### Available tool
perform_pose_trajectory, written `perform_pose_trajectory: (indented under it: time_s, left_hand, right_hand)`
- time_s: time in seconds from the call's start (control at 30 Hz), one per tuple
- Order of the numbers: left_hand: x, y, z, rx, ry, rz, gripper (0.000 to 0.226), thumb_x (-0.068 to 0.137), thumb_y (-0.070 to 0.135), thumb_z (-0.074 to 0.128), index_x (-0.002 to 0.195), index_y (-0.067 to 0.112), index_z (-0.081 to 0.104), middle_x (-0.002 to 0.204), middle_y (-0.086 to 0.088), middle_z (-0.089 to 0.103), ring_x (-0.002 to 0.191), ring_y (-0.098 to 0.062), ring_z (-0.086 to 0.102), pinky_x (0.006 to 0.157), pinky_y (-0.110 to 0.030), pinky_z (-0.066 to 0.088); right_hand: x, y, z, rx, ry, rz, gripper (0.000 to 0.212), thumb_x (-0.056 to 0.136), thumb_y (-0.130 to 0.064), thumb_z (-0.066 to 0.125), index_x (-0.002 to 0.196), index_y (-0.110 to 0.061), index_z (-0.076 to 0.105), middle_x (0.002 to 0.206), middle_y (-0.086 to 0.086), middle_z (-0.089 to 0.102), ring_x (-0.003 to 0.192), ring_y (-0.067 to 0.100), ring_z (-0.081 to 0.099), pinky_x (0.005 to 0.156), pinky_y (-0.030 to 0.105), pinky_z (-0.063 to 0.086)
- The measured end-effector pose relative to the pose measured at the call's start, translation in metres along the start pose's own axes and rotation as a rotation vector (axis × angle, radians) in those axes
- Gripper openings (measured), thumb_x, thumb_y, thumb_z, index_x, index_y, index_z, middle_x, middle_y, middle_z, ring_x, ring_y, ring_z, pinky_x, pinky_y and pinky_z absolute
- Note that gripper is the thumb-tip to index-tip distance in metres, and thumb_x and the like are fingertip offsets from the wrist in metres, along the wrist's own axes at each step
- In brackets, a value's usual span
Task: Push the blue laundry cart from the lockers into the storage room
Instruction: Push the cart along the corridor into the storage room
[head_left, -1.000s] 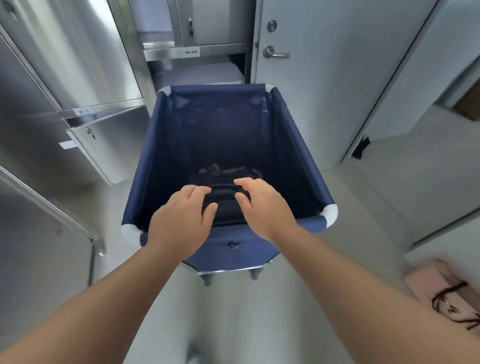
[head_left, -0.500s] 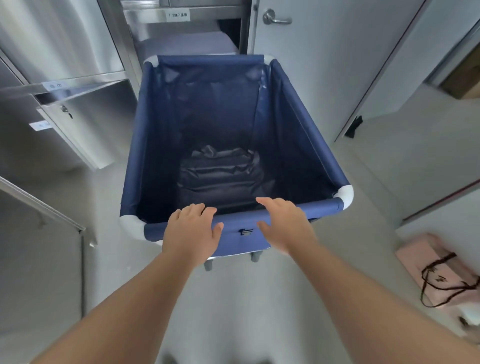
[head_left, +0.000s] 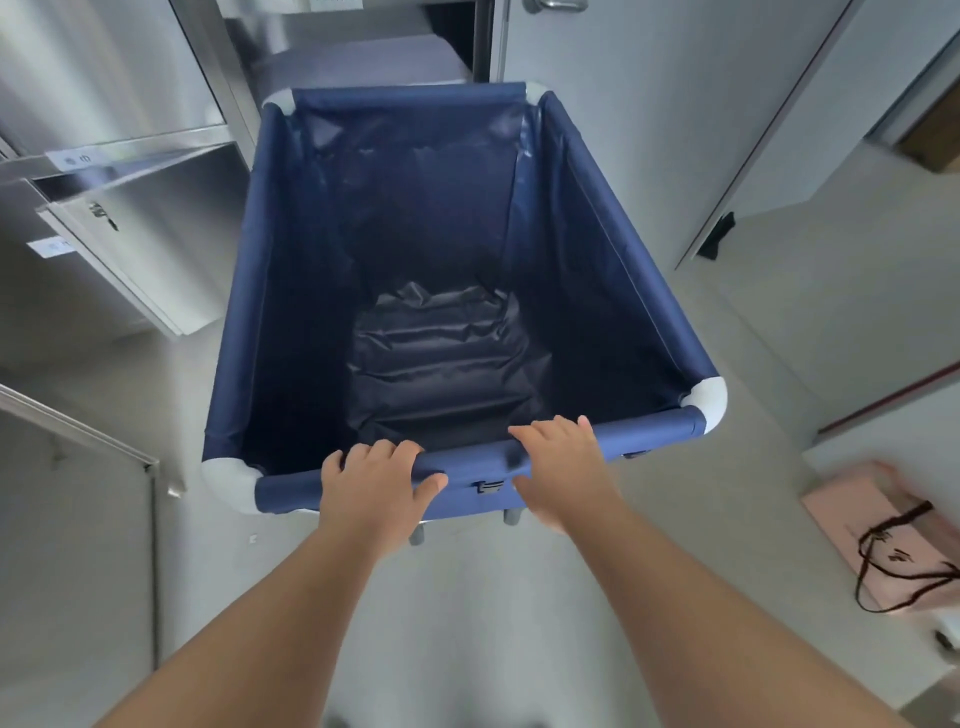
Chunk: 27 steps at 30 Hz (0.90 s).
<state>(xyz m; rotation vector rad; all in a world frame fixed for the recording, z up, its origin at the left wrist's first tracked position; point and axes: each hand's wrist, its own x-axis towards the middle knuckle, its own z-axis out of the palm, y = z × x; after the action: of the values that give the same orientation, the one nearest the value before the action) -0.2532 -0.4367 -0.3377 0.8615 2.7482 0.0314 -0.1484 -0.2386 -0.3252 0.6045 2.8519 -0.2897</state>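
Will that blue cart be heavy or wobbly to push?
Probably light: the blue laundry cart holds only a crumpled dark liner. Its fabric walls look floppy, so the padded near rail under both hands is likely the firm part to push.

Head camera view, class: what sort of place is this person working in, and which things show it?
Probably a staff changing or laundry area: steel lockers with labelled, keyed doors, a blue laundry cart under both hands' grip, and a plain door beyond.

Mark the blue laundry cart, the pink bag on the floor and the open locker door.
blue laundry cart (head_left: 597, 436): head view, near rim bar right of the hands.
pink bag (head_left: 852, 525): head view, its flat pink side.
open locker door (head_left: 156, 249): head view, the door's steel face.
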Motion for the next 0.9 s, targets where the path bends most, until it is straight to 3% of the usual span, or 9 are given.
perform_pose_trajectory:
  time_s: [0.1,0.23,0.37,0.47,0.9]
  left_hand:
    - [0.001,-0.001,0.002,0.007,0.029,-0.006,0.052,0.089,0.068,0.028,0.122,0.037,0.052,0.108,0.012,0.059,0.105,-0.018,0.051,0.108,-0.043,0.029]
    - [0.002,-0.006,0.004,-0.02,0.059,0.008,0.051,0.088,0.068,0.031,0.118,0.035,0.055,0.104,0.012,0.06,0.101,-0.018,0.052,0.104,-0.042,0.03]
    - [0.004,-0.011,0.006,-0.013,0.102,0.011,0.049,0.086,0.07,0.033,0.11,0.034,0.057,0.098,0.011,0.06,0.094,-0.018,0.053,0.096,-0.04,0.034]
    - [0.003,-0.014,0.009,-0.021,0.129,0.003,0.049,0.084,0.072,0.036,0.105,0.032,0.058,0.092,0.01,0.059,0.089,-0.019,0.051,0.089,-0.039,0.033]
    - [-0.024,-0.035,0.015,-0.007,0.117,0.019,0.054,0.084,0.073,0.034,0.11,0.033,0.057,0.1,0.008,0.06,0.094,-0.02,0.05,0.089,-0.04,0.033]
  right_hand:
    - [0.005,0.0,0.004,-0.002,0.0,0.006,0.055,0.092,-0.04,0.056,0.143,-0.034,0.039,0.134,-0.006,0.052,0.13,0.02,0.037,0.12,0.041,0.004]
    - [0.01,-0.002,0.006,-0.061,0.001,0.007,0.059,0.085,-0.062,0.051,0.138,-0.036,0.043,0.118,-0.006,0.055,0.113,0.023,0.043,0.11,0.039,0.019]
    - [0.009,-0.007,0.01,-0.056,0.009,0.012,0.071,0.079,-0.078,0.031,0.134,-0.036,0.046,0.115,-0.006,0.055,0.109,0.022,0.043,0.106,0.04,0.022]
    - [0.009,-0.009,0.012,-0.038,0.026,0.018,0.067,0.088,-0.072,0.019,0.134,-0.035,0.049,0.116,-0.005,0.057,0.109,0.023,0.044,0.106,0.041,0.023]
    - [-0.024,-0.029,0.031,-0.082,0.096,-0.026,0.057,0.094,-0.066,0.025,0.131,-0.032,0.052,0.113,-0.003,0.058,0.103,0.024,0.047,0.104,0.041,0.026]
